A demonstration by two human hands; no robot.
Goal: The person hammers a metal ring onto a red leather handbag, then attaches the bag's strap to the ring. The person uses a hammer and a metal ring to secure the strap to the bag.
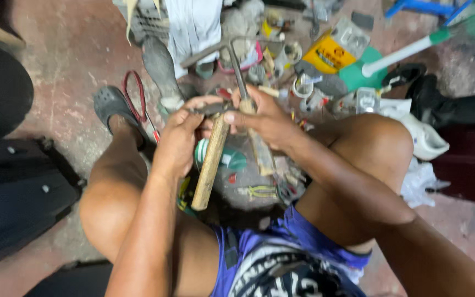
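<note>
I sit low with my knees apart over a cluttered floor. My left hand (180,132) grips the dark metal head end of a hammer (210,159), whose wooden handle points down toward my lap. My right hand (262,118) is closed around a second tool (239,74): a thin metal shaft rises from my fist to a bent metal bar, and a worn wooden handle sticks out below my fist. The two hands touch at the thumbs, with the hammer head against the other tool's shaft.
Red-handled cutters (136,93) lie by my left foot in a grey clog (111,102). Yellow-green pliers (262,191) lie between my legs. Ahead are a yellow box (328,55), a white pipe (402,52) and small parts. Black bags (12,181) sit left.
</note>
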